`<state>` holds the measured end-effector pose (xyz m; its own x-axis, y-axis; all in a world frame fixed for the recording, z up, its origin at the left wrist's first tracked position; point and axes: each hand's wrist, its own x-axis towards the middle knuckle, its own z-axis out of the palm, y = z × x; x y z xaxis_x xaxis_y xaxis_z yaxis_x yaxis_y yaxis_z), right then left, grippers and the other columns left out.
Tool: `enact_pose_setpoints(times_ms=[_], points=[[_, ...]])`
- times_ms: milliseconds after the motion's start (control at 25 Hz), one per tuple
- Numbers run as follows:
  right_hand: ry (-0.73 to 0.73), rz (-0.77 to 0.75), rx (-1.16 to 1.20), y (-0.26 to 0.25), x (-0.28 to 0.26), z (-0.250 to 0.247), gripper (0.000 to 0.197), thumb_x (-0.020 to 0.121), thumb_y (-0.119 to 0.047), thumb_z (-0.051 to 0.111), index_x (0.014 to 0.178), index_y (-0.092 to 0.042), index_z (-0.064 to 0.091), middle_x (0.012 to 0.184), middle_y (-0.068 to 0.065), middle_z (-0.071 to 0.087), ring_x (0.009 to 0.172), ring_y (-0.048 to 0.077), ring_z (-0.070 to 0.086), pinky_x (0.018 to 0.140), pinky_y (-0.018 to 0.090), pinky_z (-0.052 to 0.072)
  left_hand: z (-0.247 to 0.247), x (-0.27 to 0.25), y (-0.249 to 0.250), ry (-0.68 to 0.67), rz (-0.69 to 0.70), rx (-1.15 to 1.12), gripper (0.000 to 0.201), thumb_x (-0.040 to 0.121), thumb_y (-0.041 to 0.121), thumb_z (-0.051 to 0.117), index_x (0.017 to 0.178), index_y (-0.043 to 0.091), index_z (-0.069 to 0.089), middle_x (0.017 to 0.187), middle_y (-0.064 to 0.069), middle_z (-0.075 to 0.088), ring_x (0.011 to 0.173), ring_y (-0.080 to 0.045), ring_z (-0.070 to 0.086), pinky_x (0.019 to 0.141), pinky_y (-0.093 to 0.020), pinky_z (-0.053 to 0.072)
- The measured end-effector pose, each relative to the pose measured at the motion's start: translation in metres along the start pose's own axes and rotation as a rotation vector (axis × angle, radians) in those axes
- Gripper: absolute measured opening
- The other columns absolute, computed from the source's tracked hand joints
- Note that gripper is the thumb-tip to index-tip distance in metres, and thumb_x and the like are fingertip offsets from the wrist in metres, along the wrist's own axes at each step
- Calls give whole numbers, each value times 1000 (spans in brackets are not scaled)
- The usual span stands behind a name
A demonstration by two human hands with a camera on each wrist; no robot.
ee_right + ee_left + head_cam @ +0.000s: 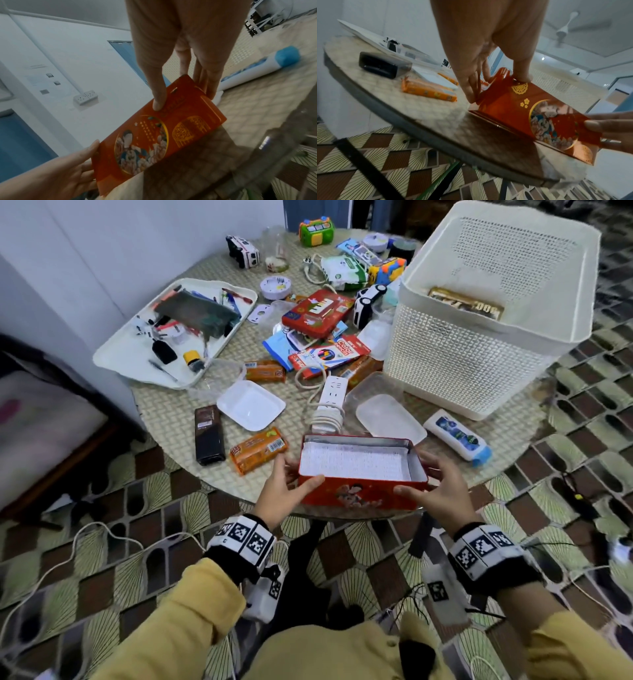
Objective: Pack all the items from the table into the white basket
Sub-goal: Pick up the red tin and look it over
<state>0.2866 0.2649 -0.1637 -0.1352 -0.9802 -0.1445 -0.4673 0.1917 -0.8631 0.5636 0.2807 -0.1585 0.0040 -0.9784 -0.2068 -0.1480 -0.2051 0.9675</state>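
While both hands' fingers [310, 481] grip the red tin [359, 474], it rests on the woven round table [164, 419].

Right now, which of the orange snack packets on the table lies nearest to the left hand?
The orange packet beside the dark brown bar, just left of the left hand; the others lie farther back.

A red tin [359, 491] with gold motifs, a white perforated basket [479, 337], and brown-and-cream patterned floor [102, 542].

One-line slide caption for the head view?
Both hands grip the open red tin beside the white basket.
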Motion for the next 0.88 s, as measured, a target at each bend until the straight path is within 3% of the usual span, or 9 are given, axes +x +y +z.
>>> enact_pose_setpoints(times_ms=[120,200,320,400,480,600,760,880], points=[[-32,-27,-40,11,-3,5,83,59,-14,89,131,-7,48,128,9,47,116,17,52,90,25,45,4,-1,-19,19,-3,21,39,81,8,71,101,9,38,104,6,58,104,-13,58,92,-26,49],[-42,-8,-87,14,-3,7,89,58,-13,89,134,-4,45,127,10,42,113,16,51,93,25,43,6,1,-26,29,-3,46,39,79,4,73,94,14,38,102,5,56,106,-19,58,94,-32,49],[-70,49,-186,16,3,8,98,53,-16,92,137,-5,44,126,13,39,117,25,48,105,39,42,8,3,-32,19,-14,78,44,76,2,75,92,12,37,100,6,54,108,-23,58,93,-32,50],[-122,69,-247,16,9,5,101,50,-21,93,137,-7,43,129,13,41,118,27,49,105,43,42,6,3,-33,17,-38,84,46,74,6,78,98,8,38,103,4,55,112,-23,57,96,-34,49],[-178,69,-289,11,15,0,100,53,-27,92,137,-8,41,132,15,41,120,25,47,106,40,41,2,7,-29,15,-63,80,55,72,22,80,111,9,43,117,2,56,119,-18,53,104,-36,43],[-164,-7,-303,-12,30,-3,85,69,-29,83,139,-9,38,133,14,38,125,24,42,107,35,34,-6,26,-11,65,-85,77,61,79,34,73,129,15,44,133,3,50,126,-11,45,108,-32,36],[-139,-79,-147,-61,75,13,56,82,-24,72,131,-12,48,124,8,48,113,18,50,96,32,43,-20,82,19,145,-13,35,34,89,24,65,119,18,49,128,1,52,126,-15,45,103,-30,38],[-145,-86,-59,-98,132,38,41,87,-18,66,125,-10,54,111,2,55,102,17,55,84,28,46,-35,143,40,199,38,69,35,90,25,63,120,13,53,126,-2,55,121,-15,49,99,-26,38]])
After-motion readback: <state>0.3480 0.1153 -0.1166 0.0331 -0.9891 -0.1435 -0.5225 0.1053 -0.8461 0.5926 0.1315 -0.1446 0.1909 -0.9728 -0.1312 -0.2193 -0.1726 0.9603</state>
